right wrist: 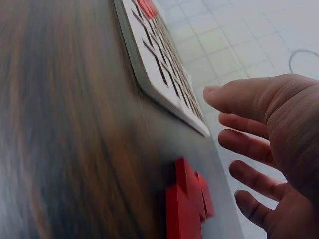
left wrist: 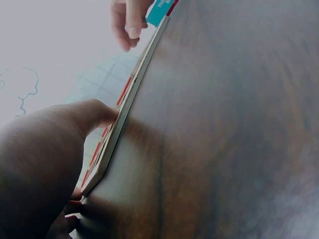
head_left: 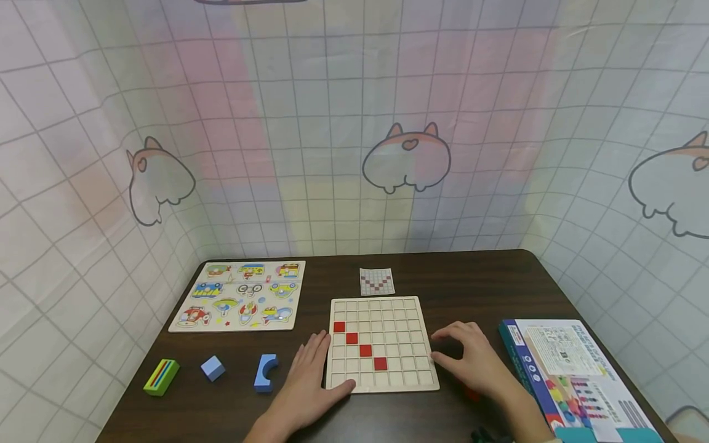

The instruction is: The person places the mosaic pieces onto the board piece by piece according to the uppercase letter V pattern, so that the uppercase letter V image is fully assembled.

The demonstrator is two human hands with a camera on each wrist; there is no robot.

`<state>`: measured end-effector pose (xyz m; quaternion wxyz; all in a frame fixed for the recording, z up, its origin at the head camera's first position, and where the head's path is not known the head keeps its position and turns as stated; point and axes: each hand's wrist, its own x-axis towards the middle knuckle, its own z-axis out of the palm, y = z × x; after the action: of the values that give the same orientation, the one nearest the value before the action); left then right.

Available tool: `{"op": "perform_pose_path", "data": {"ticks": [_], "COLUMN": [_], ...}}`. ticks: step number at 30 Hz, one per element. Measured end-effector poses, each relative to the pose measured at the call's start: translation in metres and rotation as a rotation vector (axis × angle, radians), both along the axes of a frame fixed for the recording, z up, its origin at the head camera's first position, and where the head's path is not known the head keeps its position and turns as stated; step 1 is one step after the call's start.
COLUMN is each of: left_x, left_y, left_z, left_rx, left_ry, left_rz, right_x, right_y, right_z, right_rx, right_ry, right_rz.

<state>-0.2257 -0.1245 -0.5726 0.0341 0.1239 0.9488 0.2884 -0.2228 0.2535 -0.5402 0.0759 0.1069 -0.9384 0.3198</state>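
Note:
A cream grid board [head_left: 384, 378] lies flat on the dark table, with several red square tiles [head_left: 365, 351] set in a diagonal line of its cells. My left hand [head_left: 310, 378] rests along the board's left side, fingers extended, its thumb on the near left corner. In the left wrist view that thumb [left wrist: 97, 113] presses the board's edge. My right hand [head_left: 471, 357] is at the board's right edge with loosely bent fingers and nothing between them. Loose red pieces [right wrist: 187, 204] lie on the table beneath the right hand, mostly hidden in the head view.
Behind the board lies a small pattern card [head_left: 377, 282]. A vehicle picture puzzle [head_left: 232, 317] is at the back left. Along the left stand a striped green block [head_left: 161, 377], a blue cube [head_left: 213, 368] and a blue arch block [head_left: 264, 373]. A boxed set [head_left: 576, 375] lies at right.

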Motion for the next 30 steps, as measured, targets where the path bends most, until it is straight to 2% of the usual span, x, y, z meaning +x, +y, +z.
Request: {"op": "perform_pose_path", "data": {"ticks": [17, 30], "left_x": [0.001, -0.001], "left_y": [0.000, 0.000], "left_z": [0.001, -0.001], "left_rx": [0.001, 0.011], "left_ry": [-0.001, -0.006], "left_rz": [-0.002, -0.003], "right_x": [0.013, 0.019], "right_y": [0.030, 0.039], "right_z": [-0.006, -0.003], "right_rx": [0.067, 0.071], "right_ry": [-0.021, -0.083], "right_rz": [-0.010, -0.052]}}
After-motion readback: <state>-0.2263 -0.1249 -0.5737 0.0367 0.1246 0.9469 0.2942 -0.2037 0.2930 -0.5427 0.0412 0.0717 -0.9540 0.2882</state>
